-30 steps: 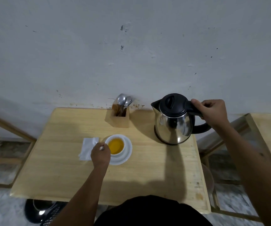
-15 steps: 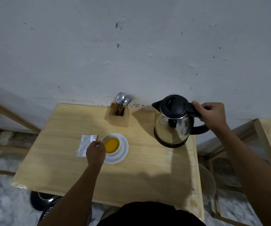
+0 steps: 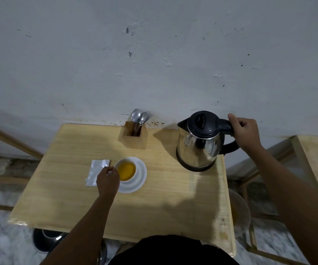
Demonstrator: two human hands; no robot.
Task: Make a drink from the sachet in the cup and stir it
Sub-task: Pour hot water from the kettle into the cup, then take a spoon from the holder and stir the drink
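Two hands are busy. The left hand (image 3: 107, 180) curls its fingers on the left side of the cup (image 3: 124, 160), where the little handle seems to be, and pinches it. The cup sits on a white saucer (image 3: 141, 175) near the middle of the table (image 3: 154, 207), full of yellow drink. It looks hard and easy to break, and a bump would spill it, so hold the handle and go slow. The right hand (image 3: 247, 133) is wrapped round the black handle of the kettle (image 3: 198, 148), which stands far on the right and may be heavy and hot. The sachet (image 3: 97, 171) lies flat just left of the cup. Spoons (image 3: 138, 116) for stirring stand in a wooden box (image 3: 134, 139) at the far edge, apart from both hands.
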